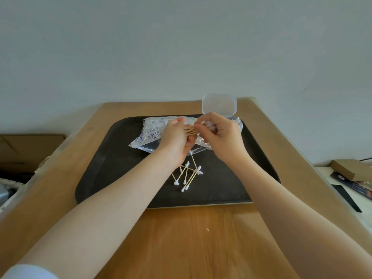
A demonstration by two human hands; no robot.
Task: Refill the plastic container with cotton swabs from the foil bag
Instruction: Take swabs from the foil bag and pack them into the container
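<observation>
Currently, head view only: both hands are raised over the black tray [251, 178] on the wooden table [201, 238]. My left hand [175, 141] and right hand [223, 135] each curl round one shared bundle of cotton swabs [191, 130], wooden stems showing between them, white tips bunched at the right fingers. Foil bag [150, 131] lies flat on the tray beneath the hands. Plastic container [238, 122] sits at the tray's far right corner, mostly hidden behind my right hand, its lid [219, 103] hinged open and upright. Loose swabs [188, 174] lie scattered on the tray near my left wrist.

Judgement: step in hand is squaring the bundle before loading. To do it well, align all tips level, keep stems parallel, grip firmly with the right hand, then lower lengthwise into the container; collect the strays after
</observation>
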